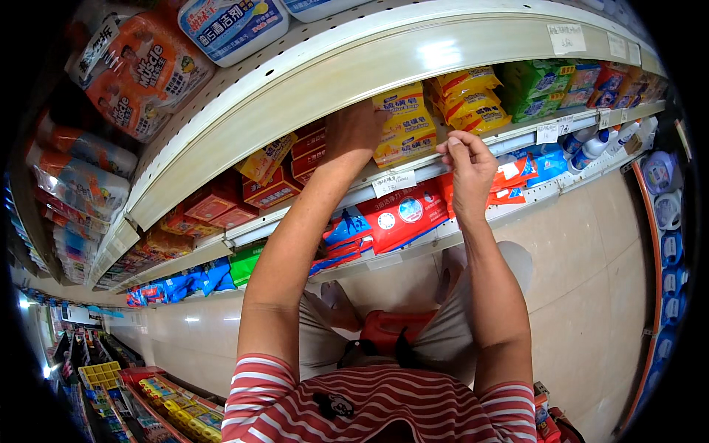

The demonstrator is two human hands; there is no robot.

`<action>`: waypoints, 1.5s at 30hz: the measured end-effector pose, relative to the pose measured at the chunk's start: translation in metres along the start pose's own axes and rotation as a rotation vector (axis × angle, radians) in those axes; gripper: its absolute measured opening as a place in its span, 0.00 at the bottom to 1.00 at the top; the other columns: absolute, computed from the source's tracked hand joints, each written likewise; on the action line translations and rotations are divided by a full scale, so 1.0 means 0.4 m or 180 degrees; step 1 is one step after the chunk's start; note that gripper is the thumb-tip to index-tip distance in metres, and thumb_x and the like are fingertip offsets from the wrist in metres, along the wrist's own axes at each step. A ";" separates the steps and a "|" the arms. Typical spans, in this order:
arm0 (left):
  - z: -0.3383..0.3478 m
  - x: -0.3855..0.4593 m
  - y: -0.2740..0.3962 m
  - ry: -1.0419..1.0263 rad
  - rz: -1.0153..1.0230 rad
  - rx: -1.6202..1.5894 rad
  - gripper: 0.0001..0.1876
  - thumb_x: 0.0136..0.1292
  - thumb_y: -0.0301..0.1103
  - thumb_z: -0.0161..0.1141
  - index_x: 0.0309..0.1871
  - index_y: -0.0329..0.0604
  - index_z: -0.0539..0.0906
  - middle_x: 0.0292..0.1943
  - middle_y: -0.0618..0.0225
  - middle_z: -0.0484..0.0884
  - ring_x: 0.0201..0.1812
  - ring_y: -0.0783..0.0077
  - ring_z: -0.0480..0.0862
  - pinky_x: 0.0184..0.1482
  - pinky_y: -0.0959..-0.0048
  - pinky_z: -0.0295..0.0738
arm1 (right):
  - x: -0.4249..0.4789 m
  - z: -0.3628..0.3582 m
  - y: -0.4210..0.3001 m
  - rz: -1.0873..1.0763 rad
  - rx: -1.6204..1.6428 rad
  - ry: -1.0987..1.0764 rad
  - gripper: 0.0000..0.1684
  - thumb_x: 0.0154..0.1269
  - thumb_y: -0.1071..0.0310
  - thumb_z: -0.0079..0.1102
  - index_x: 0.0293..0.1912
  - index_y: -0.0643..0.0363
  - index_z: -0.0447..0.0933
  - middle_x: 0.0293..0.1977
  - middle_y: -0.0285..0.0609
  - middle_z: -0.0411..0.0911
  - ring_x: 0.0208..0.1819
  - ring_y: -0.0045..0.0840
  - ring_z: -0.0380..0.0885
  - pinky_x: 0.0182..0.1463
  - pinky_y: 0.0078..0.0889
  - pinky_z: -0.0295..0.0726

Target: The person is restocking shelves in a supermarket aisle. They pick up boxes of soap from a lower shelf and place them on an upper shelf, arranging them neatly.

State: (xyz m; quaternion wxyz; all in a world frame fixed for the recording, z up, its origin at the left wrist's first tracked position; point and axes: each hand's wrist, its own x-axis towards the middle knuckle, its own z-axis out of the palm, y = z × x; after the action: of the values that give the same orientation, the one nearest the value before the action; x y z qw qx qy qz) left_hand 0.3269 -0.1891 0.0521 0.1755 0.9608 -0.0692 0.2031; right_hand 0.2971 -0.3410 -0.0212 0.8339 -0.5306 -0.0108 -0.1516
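My left hand (pixel 354 133) reaches under the upper shelf, at the left side of a stack of yellow sulfur soap packs (pixel 407 124). One finger lies against the stack; the other fingers are in shadow, so their grip is hidden. Just right of the same stack, my right hand (pixel 471 163) is raised in front of the shelf edge. Its fingers are curled in towards the thumb, and nothing shows between them. Red soap boxes (pixel 271 188) stand left of my left hand, with a yellow pack (pixel 268 160) tilted on top. More yellow wrapped soaps (pixel 471 99) are piled behind my right hand.
The upper shelf's front edge (pixel 354 72) overhangs the soaps. Green soap packs (pixel 537 88) stand further right. Red detergent bags (pixel 410 213) lie on the bottom shelf. Between my legs is a red stool-like object (pixel 396 326). Another shelf with blue bottles (pixel 671 282) runs along the right.
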 end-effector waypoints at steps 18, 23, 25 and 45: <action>-0.180 -0.344 -0.077 0.1202 0.0276 -0.0161 0.25 0.35 0.23 0.68 0.40 0.31 0.71 0.37 0.52 0.75 0.39 0.52 0.72 0.41 0.64 0.68 | -0.052 0.009 0.018 -0.0128 -0.0210 -0.0301 0.07 0.59 0.74 0.50 0.37 0.65 0.74 0.22 0.36 0.75 0.22 0.10 0.68 0.24 0.10 0.66; -0.198 -0.326 -0.125 0.1447 -0.0087 0.0016 0.22 0.39 0.26 0.68 0.39 0.33 0.73 0.33 0.53 0.75 0.36 0.56 0.74 0.39 0.67 0.69 | -0.050 0.017 0.029 -0.0133 -0.0362 -0.0350 0.06 0.59 0.75 0.50 0.37 0.65 0.74 0.22 0.36 0.75 0.22 0.10 0.68 0.25 0.11 0.67; -0.189 -0.312 -0.142 0.1456 -0.0290 0.0133 0.21 0.40 0.26 0.67 0.39 0.33 0.73 0.32 0.53 0.75 0.36 0.55 0.74 0.39 0.67 0.69 | -0.047 0.022 0.033 -0.0114 -0.0356 -0.0324 0.07 0.59 0.75 0.50 0.37 0.66 0.74 0.23 0.36 0.76 0.22 0.11 0.68 0.25 0.12 0.67; -0.143 -0.211 -0.185 0.1378 -0.0195 0.1723 0.24 0.44 0.37 0.64 0.46 0.38 0.76 0.48 0.49 0.69 0.52 0.45 0.64 0.56 0.52 0.57 | -0.013 0.014 0.057 -0.0358 -0.0349 0.0142 0.11 0.57 0.74 0.54 0.40 0.68 0.70 0.28 0.34 0.72 0.29 0.12 0.67 0.34 0.13 0.68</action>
State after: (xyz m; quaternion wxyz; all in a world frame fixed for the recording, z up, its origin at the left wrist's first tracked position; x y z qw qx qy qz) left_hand 0.2443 -0.0943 0.0432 -0.0690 0.9088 0.0549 0.4079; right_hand 0.2990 -0.3258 -0.0400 0.7937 -0.5706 -0.0137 -0.2103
